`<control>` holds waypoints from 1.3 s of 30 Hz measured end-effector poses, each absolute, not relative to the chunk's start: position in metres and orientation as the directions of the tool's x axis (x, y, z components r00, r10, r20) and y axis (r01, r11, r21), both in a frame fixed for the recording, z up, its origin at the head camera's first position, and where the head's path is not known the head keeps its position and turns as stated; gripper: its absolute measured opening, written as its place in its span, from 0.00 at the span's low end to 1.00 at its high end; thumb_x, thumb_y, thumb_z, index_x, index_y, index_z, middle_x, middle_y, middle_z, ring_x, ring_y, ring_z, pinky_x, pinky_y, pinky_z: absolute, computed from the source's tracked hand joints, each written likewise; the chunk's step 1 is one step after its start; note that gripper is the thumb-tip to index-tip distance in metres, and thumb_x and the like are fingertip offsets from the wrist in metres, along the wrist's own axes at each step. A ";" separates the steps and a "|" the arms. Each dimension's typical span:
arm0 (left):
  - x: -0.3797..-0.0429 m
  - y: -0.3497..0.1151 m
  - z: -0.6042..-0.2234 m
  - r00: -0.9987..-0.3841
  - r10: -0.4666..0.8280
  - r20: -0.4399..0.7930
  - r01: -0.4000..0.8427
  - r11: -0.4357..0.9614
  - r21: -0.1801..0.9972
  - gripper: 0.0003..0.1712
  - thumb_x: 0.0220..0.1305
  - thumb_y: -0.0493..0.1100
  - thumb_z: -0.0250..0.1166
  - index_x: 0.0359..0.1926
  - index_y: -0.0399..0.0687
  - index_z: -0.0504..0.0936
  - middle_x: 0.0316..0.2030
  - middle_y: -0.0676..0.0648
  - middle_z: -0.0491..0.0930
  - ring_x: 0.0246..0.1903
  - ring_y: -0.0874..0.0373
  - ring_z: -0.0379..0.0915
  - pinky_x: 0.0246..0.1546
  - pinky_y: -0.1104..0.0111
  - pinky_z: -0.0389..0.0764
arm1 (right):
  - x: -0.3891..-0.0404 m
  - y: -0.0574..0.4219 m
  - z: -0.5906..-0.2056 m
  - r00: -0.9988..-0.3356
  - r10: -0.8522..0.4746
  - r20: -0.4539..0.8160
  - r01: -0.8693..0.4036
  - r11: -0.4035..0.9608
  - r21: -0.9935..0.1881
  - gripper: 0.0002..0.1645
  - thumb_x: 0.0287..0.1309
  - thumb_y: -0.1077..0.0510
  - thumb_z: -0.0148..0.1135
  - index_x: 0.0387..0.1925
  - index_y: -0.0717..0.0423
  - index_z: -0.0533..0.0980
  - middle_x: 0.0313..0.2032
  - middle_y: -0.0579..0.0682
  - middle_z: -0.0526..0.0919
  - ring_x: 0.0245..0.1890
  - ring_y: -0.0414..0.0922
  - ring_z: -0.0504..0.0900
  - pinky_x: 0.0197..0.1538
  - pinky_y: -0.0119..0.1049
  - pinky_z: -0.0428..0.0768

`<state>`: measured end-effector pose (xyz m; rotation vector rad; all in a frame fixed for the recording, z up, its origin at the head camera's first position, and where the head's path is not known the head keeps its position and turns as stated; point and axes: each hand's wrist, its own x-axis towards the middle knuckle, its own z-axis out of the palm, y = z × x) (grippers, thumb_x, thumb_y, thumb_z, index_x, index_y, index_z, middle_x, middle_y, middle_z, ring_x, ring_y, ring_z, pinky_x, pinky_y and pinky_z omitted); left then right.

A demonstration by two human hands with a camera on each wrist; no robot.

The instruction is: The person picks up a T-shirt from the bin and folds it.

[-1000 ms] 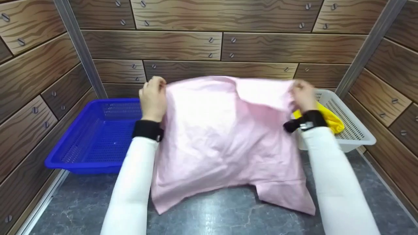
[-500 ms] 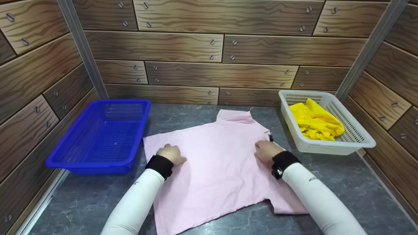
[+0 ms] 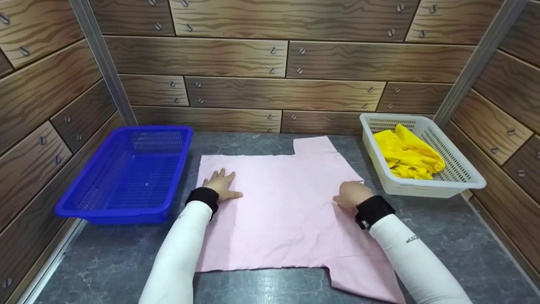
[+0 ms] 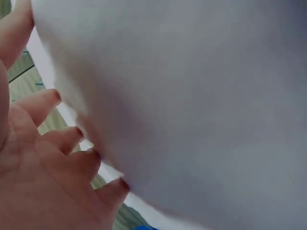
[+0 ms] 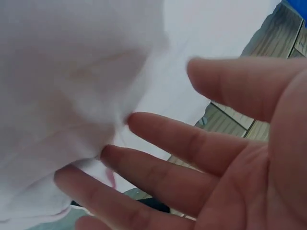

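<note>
A pink T-shirt [image 3: 278, 202] lies spread on its side across the grey table, one sleeve pointing to the back and the other toward the front right. My left hand [image 3: 220, 185] rests on the shirt's left part with its fingers spread; the left wrist view shows its fingertips [image 4: 120, 184] against the cloth. On the shirt's right part is my right hand [image 3: 353, 194]. In the right wrist view its fingers [image 5: 163, 167] reach out nearly straight, tips at the fabric, and the thumb stands apart from them. Near this hand the cloth has a few creases.
A blue perforated basket [image 3: 122, 213] stands at the left. At the back right is a white basket [image 3: 430, 188] holding a crumpled yellow cloth [image 3: 407, 154]. Wood-patterned walls [image 3: 236, 59] enclose the table [image 3: 105, 261] at the back and sides.
The shirt, held up by both hands a second ago, came down onto the table. Since then it has turned and been flattened, and the left hand's fingers have spread.
</note>
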<state>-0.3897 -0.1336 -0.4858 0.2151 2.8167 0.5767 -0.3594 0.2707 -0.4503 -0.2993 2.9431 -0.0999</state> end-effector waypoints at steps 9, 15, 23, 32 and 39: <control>-0.347 -0.096 -0.467 -0.981 0.010 -0.195 -0.031 0.978 0.206 0.50 0.66 0.63 0.66 0.77 0.39 0.61 0.69 0.21 0.65 0.71 0.22 0.59 0.63 0.30 0.68 | -0.337 0.282 -0.468 -0.966 -0.257 -0.031 -0.242 0.940 -0.242 0.28 0.69 0.53 0.58 0.60 0.70 0.75 0.59 0.72 0.80 0.62 0.68 0.77 0.66 0.62 0.74; -0.347 -0.098 -0.467 -0.956 0.053 -0.288 0.000 0.983 0.182 0.52 0.67 0.67 0.63 0.79 0.42 0.58 0.72 0.17 0.57 0.73 0.19 0.51 0.71 0.31 0.59 | -0.336 0.283 -0.476 -0.951 -0.282 -0.124 -0.253 0.945 -0.209 0.31 0.66 0.50 0.60 0.61 0.70 0.74 0.61 0.72 0.78 0.66 0.69 0.73 0.68 0.62 0.71; -0.374 -0.105 -0.467 -0.956 0.071 -0.286 -0.010 0.963 0.271 0.50 0.67 0.65 0.64 0.80 0.47 0.57 0.74 0.17 0.50 0.72 0.14 0.46 0.73 0.31 0.54 | -0.355 0.283 -0.476 -0.949 -0.288 -0.128 -0.260 0.945 -0.201 0.30 0.65 0.53 0.60 0.61 0.71 0.74 0.61 0.72 0.78 0.67 0.68 0.73 0.69 0.61 0.71; -0.341 -0.104 -0.469 -0.957 0.224 -0.182 0.156 0.933 0.326 0.39 0.64 0.54 0.69 0.68 0.38 0.72 0.65 0.24 0.70 0.67 0.29 0.67 0.63 0.36 0.71 | -0.330 0.293 -0.473 -0.944 -0.315 0.096 -0.327 0.862 -0.386 0.25 0.67 0.58 0.61 0.59 0.70 0.76 0.57 0.71 0.81 0.61 0.68 0.78 0.67 0.63 0.72; -0.250 -0.120 -0.477 -0.908 0.420 0.004 0.410 0.883 0.230 0.31 0.46 0.51 0.80 0.42 0.37 0.75 0.38 0.38 0.77 0.39 0.42 0.79 0.36 0.45 0.83 | -0.248 0.295 -0.463 -0.882 -0.464 0.079 -0.450 0.784 -0.427 0.13 0.58 0.44 0.73 0.35 0.46 0.81 0.35 0.41 0.85 0.37 0.40 0.82 0.45 0.42 0.82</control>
